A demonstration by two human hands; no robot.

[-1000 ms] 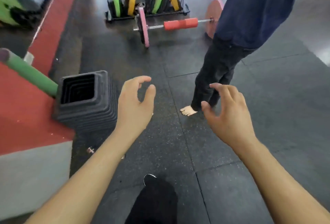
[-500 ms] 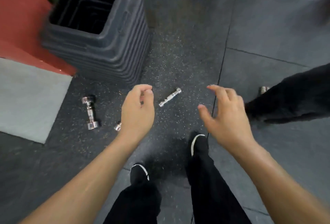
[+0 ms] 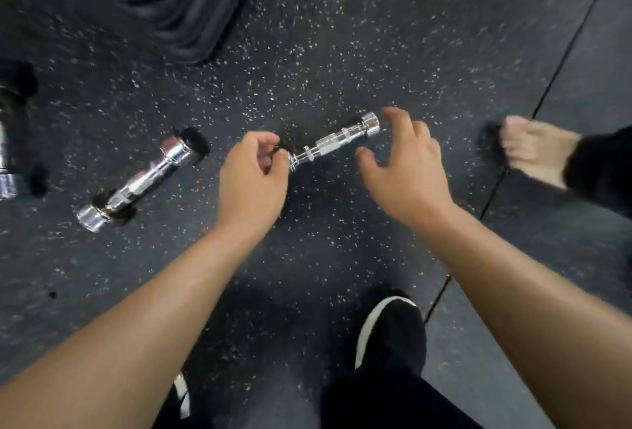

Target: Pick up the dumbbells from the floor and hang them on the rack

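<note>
change: I'm lower now, slim dumbbell [image 3: 335, 144] comes within reach on the floor [image 3: 393, 35].
left hand [image 3: 253, 179]: curled at its near end, grip unclear.
right hand [image 3: 407, 172]: spread wide beside the far end.
task: pickup starting.

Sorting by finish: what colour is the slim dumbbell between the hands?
Slim dumbbell: chrome silver; head view.

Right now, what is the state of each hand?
Left hand: curled at the end of the chrome bar; grip cannot be told.
Right hand: open, holding nothing.
</note>
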